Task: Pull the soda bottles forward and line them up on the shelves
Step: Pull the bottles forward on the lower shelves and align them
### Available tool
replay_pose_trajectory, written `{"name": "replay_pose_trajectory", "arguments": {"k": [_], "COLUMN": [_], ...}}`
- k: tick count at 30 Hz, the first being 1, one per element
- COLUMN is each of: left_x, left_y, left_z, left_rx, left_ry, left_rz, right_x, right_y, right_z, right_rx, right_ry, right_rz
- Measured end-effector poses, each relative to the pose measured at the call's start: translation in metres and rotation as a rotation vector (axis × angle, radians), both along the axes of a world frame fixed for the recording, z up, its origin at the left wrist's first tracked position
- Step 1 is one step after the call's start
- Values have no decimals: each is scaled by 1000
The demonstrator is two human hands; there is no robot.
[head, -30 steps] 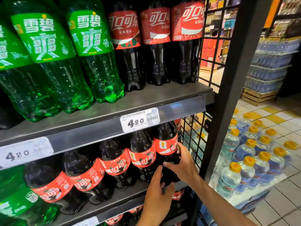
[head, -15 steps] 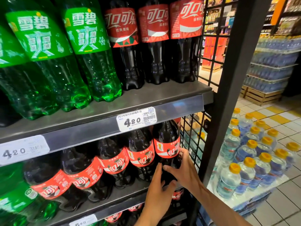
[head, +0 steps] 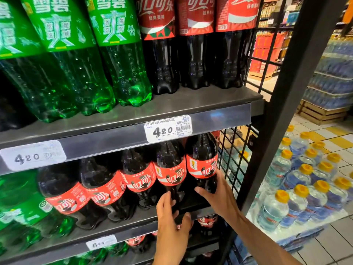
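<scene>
A row of dark cola bottles with red labels stands on the middle shelf point(head: 114, 229). My right hand point(head: 217, 196) wraps the lower body of the rightmost cola bottle point(head: 202, 161), beside the wire side panel. My left hand point(head: 172, 220) grips the base of the second cola bottle from the right point(head: 170, 169), at the shelf's front edge. On the upper shelf point(head: 191, 104) stand large green soda bottles point(head: 118, 54) at left and tall cola bottles point(head: 194, 44) at right.
White price tags point(head: 168, 129) sit on the shelf rails. A black upright post point(head: 286, 92) and wire grid point(head: 235, 163) close the shelf's right end. Shrink-wrapped water bottles with orange caps point(head: 298, 188) sit on the tiled floor to the right. More bottles fill a lower shelf.
My left hand has slid left from the rightmost bottle to its neighbour. My right hand has stayed on the rightmost bottle. The view has moved closer to the shelves.
</scene>
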State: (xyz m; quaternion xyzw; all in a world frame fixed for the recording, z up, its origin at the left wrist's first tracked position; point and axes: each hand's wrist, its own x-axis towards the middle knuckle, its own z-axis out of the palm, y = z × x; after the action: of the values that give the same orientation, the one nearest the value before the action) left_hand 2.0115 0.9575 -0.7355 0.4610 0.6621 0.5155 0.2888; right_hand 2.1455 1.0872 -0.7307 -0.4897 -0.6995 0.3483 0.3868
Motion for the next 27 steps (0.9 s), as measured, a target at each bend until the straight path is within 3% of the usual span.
{"name": "replay_pose_trajectory", "arguments": {"k": [14,18,21,24,27], "left_x": [-2,2,-1,-10,-21], "left_y": [1,-19,-45,-73,-106], "left_z": [2,-1,-10,-28,-49], "left_rx": [-61,-134,-206,-333,-453], "left_ry": [-83,-155,-178,-177,-256], "left_rz": [-1,-41,-45,-17,9], "right_x": [2,8,20,31,38], "right_y": [1,-24,-56,-89,-121], "right_z": [-5,-20,-36,-56,-83], "right_rx": [-43,-79,17,-77,-283], "right_ry": [-80,-194,-109,-94,-303], "right_rz": [36,-86,-152,-1,197]}}
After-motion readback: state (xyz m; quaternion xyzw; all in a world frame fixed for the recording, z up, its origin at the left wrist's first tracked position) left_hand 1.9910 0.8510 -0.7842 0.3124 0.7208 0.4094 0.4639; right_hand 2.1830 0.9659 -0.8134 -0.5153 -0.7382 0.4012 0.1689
